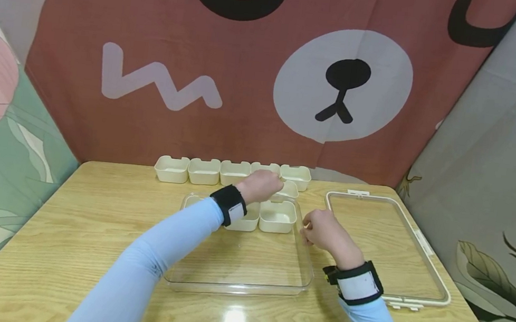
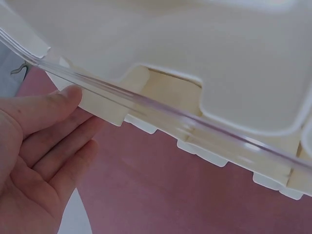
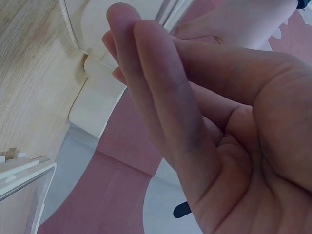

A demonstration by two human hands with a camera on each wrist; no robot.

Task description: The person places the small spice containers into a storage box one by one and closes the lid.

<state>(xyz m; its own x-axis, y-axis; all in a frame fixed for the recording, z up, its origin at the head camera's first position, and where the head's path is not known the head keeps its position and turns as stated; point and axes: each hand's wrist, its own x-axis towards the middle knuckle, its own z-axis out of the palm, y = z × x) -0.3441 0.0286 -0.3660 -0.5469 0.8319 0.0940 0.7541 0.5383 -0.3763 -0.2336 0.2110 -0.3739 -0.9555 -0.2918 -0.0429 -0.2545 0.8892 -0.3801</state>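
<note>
A clear plastic tray [image 1: 237, 281] lies on the wooden table, with two cream bins [image 1: 277, 217] side by side at its far end. My left hand [image 1: 262, 185] reaches over the tray's far rim to a third cream bin [image 1: 289, 190]. In the left wrist view the fingers [image 2: 48, 146] are straight and the thumb tip touches this bin's [image 2: 219, 63] lip, beside the clear rim [image 2: 170, 117]. My right hand [image 1: 321, 230] hovers at the tray's right rim and holds nothing; its fingers [image 3: 146, 73] lie straight and together.
A row of cream bins [image 1: 204, 171] stands along the table's back edge under the bear-print cloth. The tray's clear lid [image 1: 435, 287] lies flat at the right. Fabric panels wall in both sides.
</note>
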